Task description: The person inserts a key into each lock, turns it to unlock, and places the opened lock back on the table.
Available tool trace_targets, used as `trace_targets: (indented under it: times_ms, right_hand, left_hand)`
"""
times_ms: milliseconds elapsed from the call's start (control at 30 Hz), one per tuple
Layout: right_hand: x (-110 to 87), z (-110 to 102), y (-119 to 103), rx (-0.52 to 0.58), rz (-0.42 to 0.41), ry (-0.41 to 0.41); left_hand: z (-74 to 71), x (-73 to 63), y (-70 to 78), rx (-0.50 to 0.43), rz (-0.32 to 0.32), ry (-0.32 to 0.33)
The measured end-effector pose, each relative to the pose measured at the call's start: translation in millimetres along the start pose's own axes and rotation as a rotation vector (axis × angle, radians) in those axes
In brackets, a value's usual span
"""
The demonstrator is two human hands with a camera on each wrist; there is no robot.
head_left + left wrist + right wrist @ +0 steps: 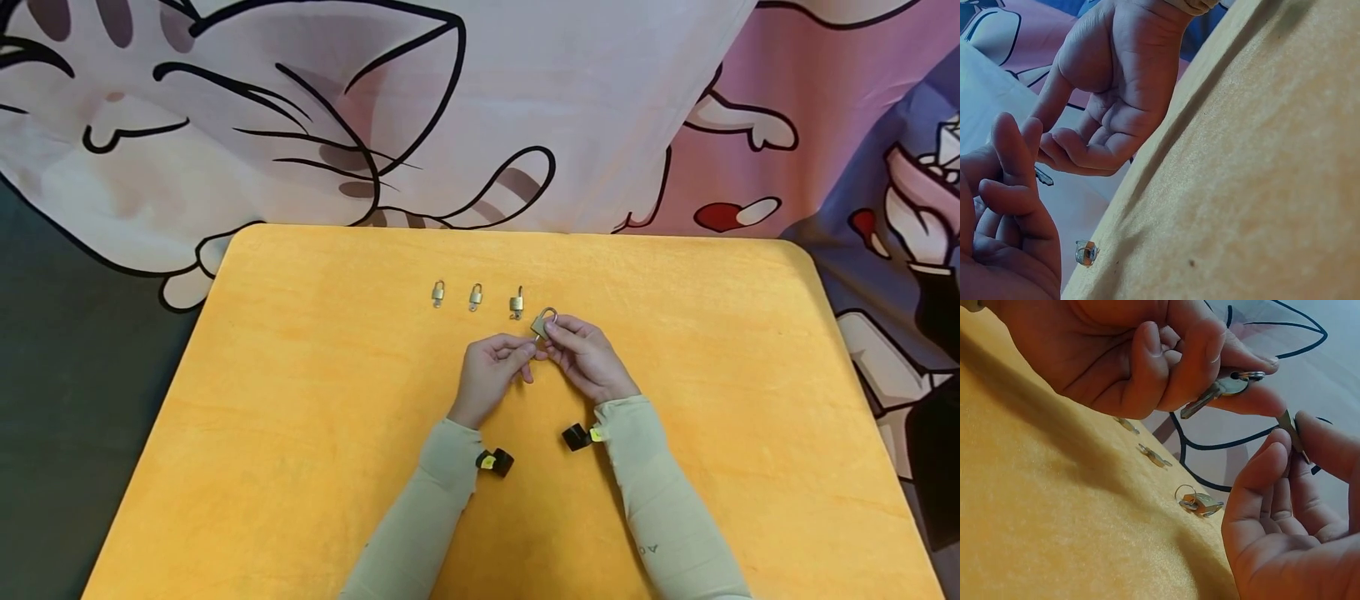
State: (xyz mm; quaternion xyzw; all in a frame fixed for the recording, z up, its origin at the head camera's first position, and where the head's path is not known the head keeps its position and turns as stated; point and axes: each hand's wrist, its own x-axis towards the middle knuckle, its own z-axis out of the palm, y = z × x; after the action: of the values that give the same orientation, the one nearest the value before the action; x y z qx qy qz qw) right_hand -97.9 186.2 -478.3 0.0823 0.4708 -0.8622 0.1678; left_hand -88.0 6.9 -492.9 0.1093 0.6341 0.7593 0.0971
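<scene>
My right hand [588, 358] pinches a brass padlock [539, 326] between thumb and fingers, its shackle pointing up and away. In the right wrist view that padlock [1294, 434] shows nearly edge-on. The left hand [489, 377] holds a key ring [1252, 375] from which a silver key [1202, 400] hangs below the fingers. Left fingertips are right at the padlock's lower end, where a bit of brass-coloured metal shows. In the left wrist view the hanging key [1044, 177] peeks out beside the left fingers, and the padlock is hidden.
Beyond the hands, three small padlocks lie in a row on the yellow table [300, 417]: a left one [438, 293], a middle one [476, 297] and a right one [517, 303] with its shackle raised. A cartoon-printed cloth [600, 100] hangs behind the far edge.
</scene>
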Motion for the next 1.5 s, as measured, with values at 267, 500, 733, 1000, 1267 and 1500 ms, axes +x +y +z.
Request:
trace_targets:
  times_ms: [267, 500, 733, 1000, 1267, 1500]
  right_hand:
    - [0.5, 0.7, 1.3, -0.057, -0.067, -0.026]
    - [1.0, -0.4, 4.3, -0.117, -0.111, 0.006]
    - [1.9, -2.9, 6.5, -0.135, -0.137, -0.009]
    - [3.1, -2.0, 10.7, -0.134, -0.171, -0.061]
    - [3.3, -1.4, 11.2, -0.115, -0.206, -0.037]
    - [4.1, -2.3, 11.6, -0.092, -0.227, 0.004]
  left_hand:
    - [-1.0, -0.6, -1.5, -0.008, -0.017, 0.025]
    - [-0.2, -1.0, -2.4, 0.021, -0.019, 0.034]
    - [-1.2, -0.6, -4.1, 0.033, -0.024, 0.044]
    - [-1.1, 0.7, -4.6, 0.038, -0.057, 0.091]
    - [1.1, 2.1, -2.9, 0.037, -0.114, 0.103]
    - [1.8, -0.4, -0.1, 0.046, -0.048, 0.094]
